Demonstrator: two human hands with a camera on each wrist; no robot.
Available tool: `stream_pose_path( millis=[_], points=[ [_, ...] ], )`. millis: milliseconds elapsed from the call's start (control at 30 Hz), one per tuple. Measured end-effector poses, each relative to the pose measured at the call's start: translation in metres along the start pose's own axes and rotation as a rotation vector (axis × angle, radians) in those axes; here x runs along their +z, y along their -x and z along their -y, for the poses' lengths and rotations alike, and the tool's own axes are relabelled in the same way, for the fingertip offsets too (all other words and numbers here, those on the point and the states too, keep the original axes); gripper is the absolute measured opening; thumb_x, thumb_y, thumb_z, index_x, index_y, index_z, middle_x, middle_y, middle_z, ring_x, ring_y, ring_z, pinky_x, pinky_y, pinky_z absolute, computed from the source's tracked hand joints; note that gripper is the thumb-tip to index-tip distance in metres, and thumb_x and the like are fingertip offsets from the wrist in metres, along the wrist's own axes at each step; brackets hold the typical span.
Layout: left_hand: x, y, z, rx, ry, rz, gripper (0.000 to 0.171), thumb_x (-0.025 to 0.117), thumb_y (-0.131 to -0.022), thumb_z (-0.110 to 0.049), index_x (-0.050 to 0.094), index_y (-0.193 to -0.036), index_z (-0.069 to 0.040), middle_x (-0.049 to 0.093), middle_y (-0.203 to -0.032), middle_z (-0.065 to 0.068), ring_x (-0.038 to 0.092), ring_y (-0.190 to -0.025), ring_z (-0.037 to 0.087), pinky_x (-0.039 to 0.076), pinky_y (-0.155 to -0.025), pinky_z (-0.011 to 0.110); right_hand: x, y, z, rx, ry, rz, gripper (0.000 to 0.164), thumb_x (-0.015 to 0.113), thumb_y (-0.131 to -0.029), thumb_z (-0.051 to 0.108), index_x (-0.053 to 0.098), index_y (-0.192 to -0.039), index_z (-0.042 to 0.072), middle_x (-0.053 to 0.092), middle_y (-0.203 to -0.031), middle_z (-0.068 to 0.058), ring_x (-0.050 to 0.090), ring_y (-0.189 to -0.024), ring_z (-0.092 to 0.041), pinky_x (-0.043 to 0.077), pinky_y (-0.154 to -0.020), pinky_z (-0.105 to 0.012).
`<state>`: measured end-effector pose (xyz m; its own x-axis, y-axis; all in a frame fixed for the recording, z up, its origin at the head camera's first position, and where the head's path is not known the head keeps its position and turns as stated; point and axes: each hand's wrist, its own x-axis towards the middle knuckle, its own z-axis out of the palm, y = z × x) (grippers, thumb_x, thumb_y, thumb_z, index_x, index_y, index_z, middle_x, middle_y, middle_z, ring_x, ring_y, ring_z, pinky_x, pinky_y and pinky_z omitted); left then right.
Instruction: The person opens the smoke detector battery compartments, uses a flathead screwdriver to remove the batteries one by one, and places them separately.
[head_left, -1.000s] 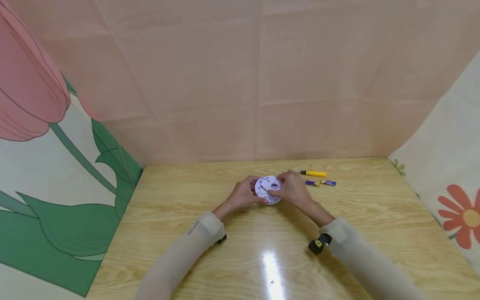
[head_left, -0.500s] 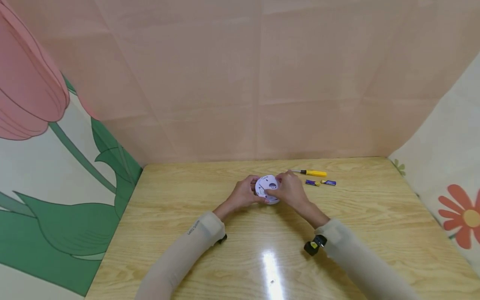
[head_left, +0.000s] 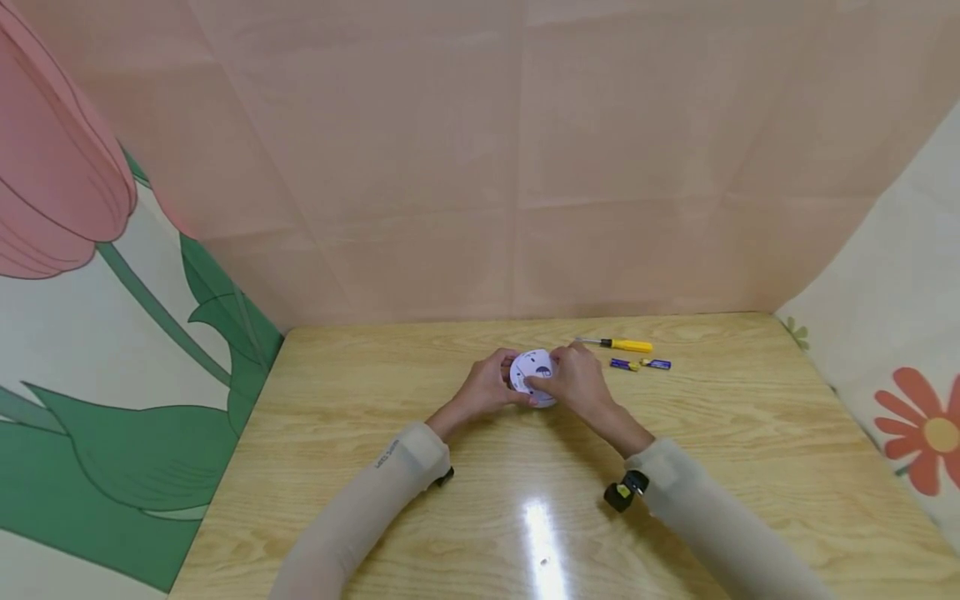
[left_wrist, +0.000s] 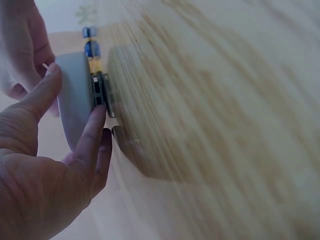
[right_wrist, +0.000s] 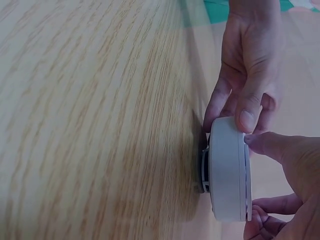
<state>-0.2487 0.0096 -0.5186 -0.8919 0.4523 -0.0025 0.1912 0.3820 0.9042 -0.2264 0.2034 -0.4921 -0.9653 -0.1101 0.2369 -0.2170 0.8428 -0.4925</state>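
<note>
A round white smoke detector (head_left: 519, 379) lies on the wooden table with its back upward and its dark vented side (right_wrist: 204, 170) downward. My left hand (head_left: 486, 387) grips its left rim, thumb at the near side and fingers around the far side. On top sits a thin white mounting plate (head_left: 531, 361) with a round hole. My right hand (head_left: 579, 382) pinches this plate, thumb on its face and fingers at its far right edge. In the right wrist view the plate (right_wrist: 248, 187) lies almost flush against the detector's body (right_wrist: 226, 170).
A screwdriver (head_left: 630, 345) with a yellow handle lies behind and right of the right hand. Two small purple-and-yellow batteries (head_left: 657, 365) lie in front of it. A pink cloth backdrop (head_left: 405, 208) rises at the table's (head_left: 360, 375) back edge.
The plate has turned slightly on the detector, its hole shifting a little left. My right hand and forearm have moved slightly left with it. My left hand stays in place.
</note>
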Motion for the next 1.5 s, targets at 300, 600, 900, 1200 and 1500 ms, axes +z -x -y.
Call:
stream_pose_path(
  millis=[300, 600, 900, 1200, 1500],
  points=[
    [0.001, -0.001, -0.001, -0.008, 0.018, -0.001, 0.08, 0.098, -0.075, -0.01, 0.054, -0.142, -0.002, 0.069, -0.135, 0.016, 0.072, -0.119, 0.027, 0.059, -0.092, 0.026, 0.001, -0.003, 0.0, -0.025, 0.031, -0.025, 0.049, 0.097, -0.073, 0.041, 0.068, -0.071, 0.002, 0.053, -0.058, -0.001, 0.05, -0.068, -0.021, 0.039, -0.058, -0.03],
    [-0.001, 0.0, -0.002, -0.015, -0.01, 0.0, 0.083, 0.098, -0.075, -0.013, 0.054, -0.145, -0.003, 0.068, -0.136, 0.016, 0.072, -0.119, 0.027, 0.059, -0.094, 0.029, 0.002, -0.001, 0.005, -0.023, 0.036, -0.022, 0.051, 0.096, -0.074, 0.044, 0.071, -0.073, -0.001, 0.06, -0.06, -0.004, 0.054, -0.068, -0.022, 0.044, -0.054, -0.03],
    [-0.002, 0.0, -0.001, -0.004, -0.01, 0.008, 0.082, 0.098, -0.076, -0.013, 0.053, -0.144, -0.001, 0.071, -0.132, 0.019, 0.071, -0.12, 0.027, 0.059, -0.095, 0.028, -0.002, -0.001, -0.001, -0.02, 0.012, -0.039, 0.05, 0.089, -0.085, 0.043, 0.077, -0.087, -0.005, 0.065, -0.068, -0.009, 0.056, -0.068, -0.022, 0.045, -0.056, -0.032],
    [-0.003, -0.003, -0.001, -0.063, 0.108, -0.002, 0.067, 0.088, -0.089, -0.015, 0.054, -0.144, 0.003, 0.071, -0.13, 0.022, 0.07, -0.12, 0.03, 0.062, -0.09, 0.031, -0.011, -0.003, -0.034, 0.055, -0.136, 0.046, 0.044, 0.075, -0.099, 0.028, 0.073, -0.119, -0.011, 0.075, -0.104, -0.025, 0.072, -0.092, -0.036, 0.061, -0.078, -0.05],
    [-0.006, -0.008, -0.001, -0.233, 0.259, 0.017, 0.058, 0.075, -0.101, -0.02, 0.054, -0.153, -0.007, 0.063, -0.138, 0.021, 0.071, -0.111, 0.03, 0.065, -0.08, 0.034, -0.017, 0.005, -0.057, 0.217, -0.493, 0.35, 0.049, 0.059, -0.11, 0.027, 0.057, -0.143, -0.01, 0.075, -0.112, -0.022, 0.073, -0.094, -0.029, 0.063, -0.079, -0.035]
  ],
)
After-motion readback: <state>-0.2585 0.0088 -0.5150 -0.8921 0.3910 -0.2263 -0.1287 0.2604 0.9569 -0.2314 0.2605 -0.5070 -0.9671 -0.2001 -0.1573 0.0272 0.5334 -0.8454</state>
